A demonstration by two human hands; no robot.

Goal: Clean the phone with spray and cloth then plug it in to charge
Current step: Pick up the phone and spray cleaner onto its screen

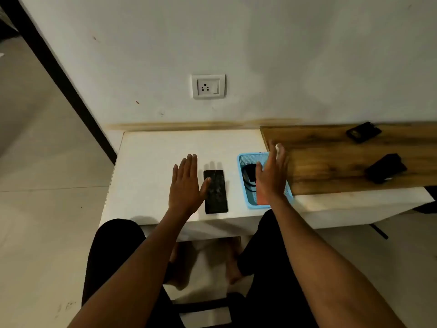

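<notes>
**Both hands spread above the worktop, phone lying flat between them**

While you sit with your knees under it, the white worktop (151, 147) stretches out in front of you against a pale wall, and a wooden shelf (331, 162) overlaps its right end. On that shelf lie two dark objects (385, 168), well apart from each other; what they are is hard to tell. Your left hand (185, 185) hovers flat with the fingers straight and together, its thumb over the left edge of the phone (216, 192). Your right hand (272, 178) is spread open too, fingers straight, held over the blue basket (243, 162) and holding nothing. That basket sits just right of the phone, tucked against the shelf's edge, with a black cable (249, 178) inside. The phone rests face up on the worktop, screen dark and smudged. On the wall above, a white socket (208, 86) with a switch has nothing plugged into it.
</notes>
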